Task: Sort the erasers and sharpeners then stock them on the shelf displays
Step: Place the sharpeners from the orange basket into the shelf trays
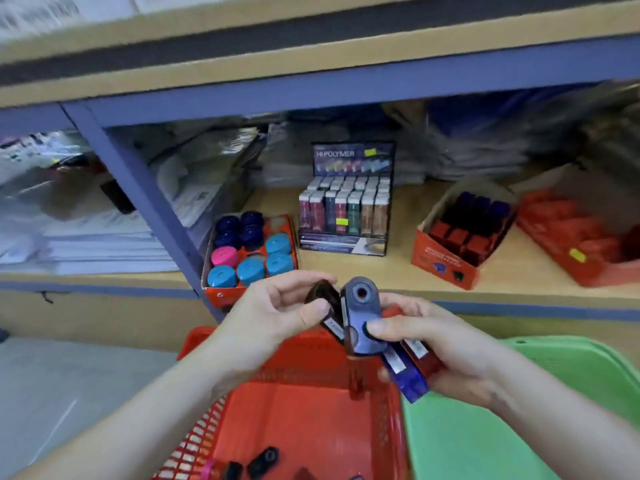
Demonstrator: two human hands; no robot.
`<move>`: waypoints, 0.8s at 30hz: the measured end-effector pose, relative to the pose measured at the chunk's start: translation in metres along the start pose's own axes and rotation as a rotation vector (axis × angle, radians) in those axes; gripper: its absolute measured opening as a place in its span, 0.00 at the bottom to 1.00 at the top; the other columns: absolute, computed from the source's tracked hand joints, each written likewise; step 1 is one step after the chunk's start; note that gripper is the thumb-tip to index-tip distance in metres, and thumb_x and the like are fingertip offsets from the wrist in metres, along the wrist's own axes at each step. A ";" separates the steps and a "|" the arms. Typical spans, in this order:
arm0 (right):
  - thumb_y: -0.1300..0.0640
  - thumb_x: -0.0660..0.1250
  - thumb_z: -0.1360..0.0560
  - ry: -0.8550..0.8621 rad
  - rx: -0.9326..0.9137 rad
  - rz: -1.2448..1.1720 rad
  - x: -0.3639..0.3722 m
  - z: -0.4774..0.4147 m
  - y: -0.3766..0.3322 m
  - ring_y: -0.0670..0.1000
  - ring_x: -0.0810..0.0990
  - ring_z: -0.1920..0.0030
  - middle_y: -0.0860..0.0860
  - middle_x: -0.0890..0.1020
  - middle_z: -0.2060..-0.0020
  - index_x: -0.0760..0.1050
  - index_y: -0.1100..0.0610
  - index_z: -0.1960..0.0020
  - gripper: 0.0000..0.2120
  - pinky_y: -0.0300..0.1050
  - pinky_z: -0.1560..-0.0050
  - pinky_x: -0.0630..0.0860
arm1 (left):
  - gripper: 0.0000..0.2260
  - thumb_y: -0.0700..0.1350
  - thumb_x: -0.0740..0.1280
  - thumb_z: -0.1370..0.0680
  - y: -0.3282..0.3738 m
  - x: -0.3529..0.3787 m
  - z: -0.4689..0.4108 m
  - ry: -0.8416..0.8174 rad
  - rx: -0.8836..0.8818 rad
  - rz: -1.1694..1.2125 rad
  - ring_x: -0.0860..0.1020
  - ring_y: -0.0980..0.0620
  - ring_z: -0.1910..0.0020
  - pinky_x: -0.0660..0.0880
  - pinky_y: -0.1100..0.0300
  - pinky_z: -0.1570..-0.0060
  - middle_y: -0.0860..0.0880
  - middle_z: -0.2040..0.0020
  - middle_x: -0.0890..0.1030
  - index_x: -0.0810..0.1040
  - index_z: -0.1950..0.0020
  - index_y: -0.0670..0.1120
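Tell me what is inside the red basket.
In the red basket lie a few small black sharpeners and a pink item. The left forearm and the picture's edge hide the rest.

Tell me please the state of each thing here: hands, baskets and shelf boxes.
left hand: pinches a dark red sharpener.
right hand: grips a blue sharpener and several more.
red basket: few small pieces at bottom.
green basket: nothing visible inside.
round sharpener box: open, nearly full.
eraser display: upright, rows filled.
orange box: open, holds red and blue sharpeners.
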State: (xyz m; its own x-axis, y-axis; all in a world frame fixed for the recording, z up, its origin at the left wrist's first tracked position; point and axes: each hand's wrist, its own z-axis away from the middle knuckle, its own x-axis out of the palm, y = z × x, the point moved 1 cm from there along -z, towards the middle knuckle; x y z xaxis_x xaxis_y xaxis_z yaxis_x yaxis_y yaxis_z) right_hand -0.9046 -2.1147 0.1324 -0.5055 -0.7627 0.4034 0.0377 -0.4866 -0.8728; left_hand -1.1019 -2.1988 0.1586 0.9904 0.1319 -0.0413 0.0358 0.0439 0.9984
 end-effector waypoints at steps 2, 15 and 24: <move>0.61 0.73 0.35 -0.003 -0.016 0.004 -0.017 0.023 -0.017 0.51 0.78 0.63 0.58 0.80 0.54 0.76 0.65 0.42 0.22 0.42 0.67 0.73 | 0.19 0.48 0.74 0.34 0.013 0.024 -0.010 -0.073 0.019 -0.004 0.81 0.49 0.48 0.76 0.57 0.46 0.43 0.46 0.83 0.82 0.43 0.48; 0.53 0.80 0.42 0.363 -0.105 0.304 -0.146 0.103 -0.075 0.58 0.79 0.52 0.64 0.82 0.52 0.78 0.60 0.48 0.25 0.53 0.48 0.69 | 0.11 0.36 0.69 0.25 0.064 0.140 -0.116 0.048 0.130 -0.188 0.82 0.52 0.56 0.80 0.59 0.55 0.47 0.50 0.84 0.80 0.44 0.47; 0.58 0.76 0.31 0.695 -0.080 0.387 -0.191 0.109 -0.086 0.48 0.78 0.66 0.52 0.86 0.62 0.78 0.55 0.51 0.11 0.41 0.62 0.70 | 0.18 0.38 0.68 0.24 0.053 0.179 -0.251 0.170 0.286 -0.756 0.77 0.52 0.42 0.70 0.65 0.44 0.50 0.42 0.80 0.76 0.35 0.48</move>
State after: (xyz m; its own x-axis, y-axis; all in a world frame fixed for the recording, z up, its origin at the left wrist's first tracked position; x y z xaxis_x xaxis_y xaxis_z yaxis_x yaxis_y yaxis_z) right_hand -0.7174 -1.9741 0.1605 -0.8918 -0.4183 -0.1725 0.2715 -0.1898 -0.9435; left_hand -0.9563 -1.9243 0.1948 0.6523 0.3173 -0.6883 0.7399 -0.0698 0.6690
